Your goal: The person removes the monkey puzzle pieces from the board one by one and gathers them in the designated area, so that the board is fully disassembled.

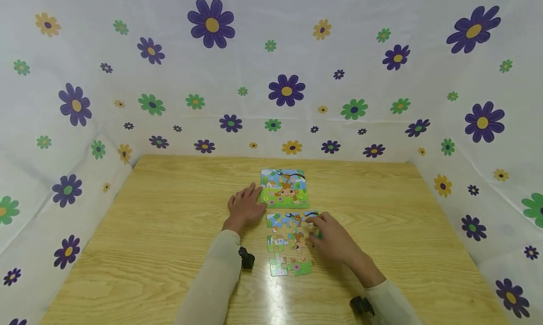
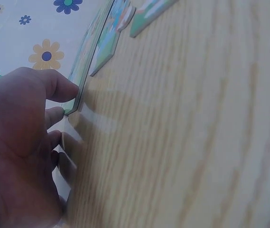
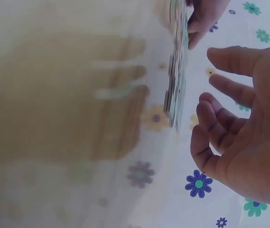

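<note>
A square picture board (image 1: 275, 200) with a monkey on a branch lies flat on the table. My left hand (image 1: 246, 207) is at the board's left side; in the left wrist view its thumb (image 2: 61, 86) touches the board's edge near a corner. Closer to me lie several jigsaw pieces (image 1: 277, 267) in loose rows, some apart from one another, showing parts of the same picture. Over their right side hovers my right hand (image 1: 338, 242), hiding some pieces. The right wrist view shows its fingers (image 3: 232, 90) loosely bent, with nothing between them.
The wood-grain table (image 1: 169, 249) stretches out on both sides of the puzzle. A white cloth (image 1: 246, 66) printed with flowers stands along the back and both sides. A dark wrist camera (image 1: 246, 258) sits by the left sleeve, another (image 1: 362, 306) by the right.
</note>
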Tool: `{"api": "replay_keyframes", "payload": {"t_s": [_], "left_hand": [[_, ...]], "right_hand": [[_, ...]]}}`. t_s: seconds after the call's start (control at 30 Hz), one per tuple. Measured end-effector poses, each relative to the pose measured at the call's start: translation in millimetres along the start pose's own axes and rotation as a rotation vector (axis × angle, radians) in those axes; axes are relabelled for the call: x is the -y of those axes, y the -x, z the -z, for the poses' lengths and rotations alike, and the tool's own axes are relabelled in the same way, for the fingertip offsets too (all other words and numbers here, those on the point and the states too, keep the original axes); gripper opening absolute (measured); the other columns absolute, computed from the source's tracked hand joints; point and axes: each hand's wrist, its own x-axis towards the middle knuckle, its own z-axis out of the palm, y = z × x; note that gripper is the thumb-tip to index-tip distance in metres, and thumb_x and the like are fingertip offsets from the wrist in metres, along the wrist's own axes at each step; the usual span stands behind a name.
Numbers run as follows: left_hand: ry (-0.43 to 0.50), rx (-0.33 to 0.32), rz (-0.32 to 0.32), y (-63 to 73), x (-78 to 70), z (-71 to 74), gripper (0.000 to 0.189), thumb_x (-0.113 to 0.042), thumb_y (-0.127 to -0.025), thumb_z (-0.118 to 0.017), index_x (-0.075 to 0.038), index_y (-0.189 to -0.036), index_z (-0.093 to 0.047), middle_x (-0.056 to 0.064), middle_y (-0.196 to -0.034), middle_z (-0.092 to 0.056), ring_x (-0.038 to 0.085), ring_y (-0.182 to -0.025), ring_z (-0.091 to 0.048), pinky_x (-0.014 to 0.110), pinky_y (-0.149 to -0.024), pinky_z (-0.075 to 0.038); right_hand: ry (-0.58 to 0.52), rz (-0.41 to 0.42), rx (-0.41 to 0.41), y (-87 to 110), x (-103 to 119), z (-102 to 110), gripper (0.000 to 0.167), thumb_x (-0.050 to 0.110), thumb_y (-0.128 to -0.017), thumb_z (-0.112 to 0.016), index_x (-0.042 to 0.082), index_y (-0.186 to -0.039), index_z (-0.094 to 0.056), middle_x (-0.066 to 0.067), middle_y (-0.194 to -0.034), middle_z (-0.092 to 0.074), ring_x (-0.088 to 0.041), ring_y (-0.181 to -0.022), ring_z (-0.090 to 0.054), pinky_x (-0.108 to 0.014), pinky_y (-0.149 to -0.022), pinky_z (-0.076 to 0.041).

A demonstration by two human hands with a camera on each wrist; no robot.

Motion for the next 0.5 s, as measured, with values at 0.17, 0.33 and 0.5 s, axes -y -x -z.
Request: {"api": "replay_keyframes", "payload": {"t_s": [0.17, 0.33, 0.5], "left_hand": [[0.009, 0.003, 0.003, 0.4, 0.9, -0.5, 0.058, -0.038, -0.098, -0.040, -0.029, -0.154, -0.028, -0.005, -0.164, -0.014, 0.029, -0.150, -0.014, 0.060, -0.117, -0.005], [0.020, -0.001, 0.001, 0.1, 1.4, -0.5, 0.058, -0.038, -0.098, -0.040, -0.029, -0.154, -0.029, -0.005, -0.164, -0.014, 0.029, -0.149, -0.014, 0.060, -0.117, -0.005], [0.015, 0.002, 0.002, -0.7, 2.6, -2.8, 0.058, -0.039, -0.098, -0.040, -0.030, -0.154, -0.028, -0.006, -0.164, -0.012, 0.029, -0.150, -0.013, 0.059, -0.117, -0.004]], "right_hand": [[-0.025, -0.032, -0.004, -15.7, -8, 3, 0.045, 0.021, -0.091, -0.068, 0.007, -0.133, -0.056, -0.016, -0.116, -0.056, -0.018, -0.086, -0.053, -0.034, -0.072, -0.047], [-0.062, -0.022, 0.009, -29.0, -12, 4, 0.044, 0.022, -0.095, -0.063, 0.004, -0.134, -0.054, -0.019, -0.122, -0.054, -0.030, -0.103, -0.058, -0.045, -0.084, -0.051], [-0.091, -0.063, 0.014, -42.0, -16, 2, 0.046, 0.021, -0.095, -0.062, 0.005, -0.137, -0.052, -0.020, -0.125, -0.050, -0.031, -0.105, -0.055, -0.046, -0.084, -0.050]]}}
